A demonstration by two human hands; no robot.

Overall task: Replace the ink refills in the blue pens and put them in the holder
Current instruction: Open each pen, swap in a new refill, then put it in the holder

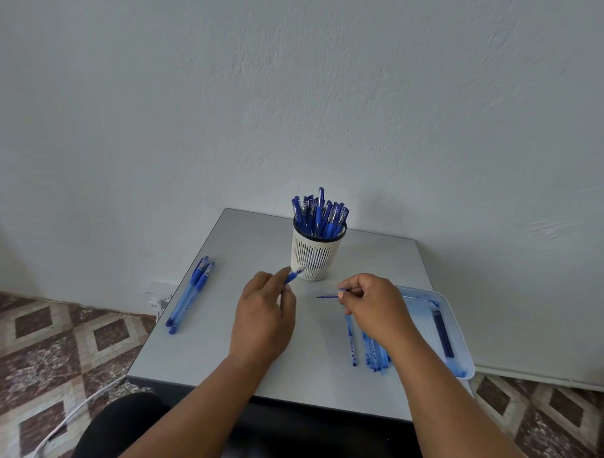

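The left hand grips a pen between curled fingers and thumb, its tip poking out beyond them toward the foot of the holder. The right hand pinches a thin refill in its fingertips; the refill sticks out leftward, into the gap between the 2 hands, its free end well short of the left fingers. The holder stands just beyond both sets of fingers, upright on the worktop and packed with capped pens. Well left of the left fingers lie 2 pens side by side. Under and just nearer than the right hand lies a bunch of clear barrels, one of them a little apart on its left. Right of the right fingers sits a tray holding dark refills.
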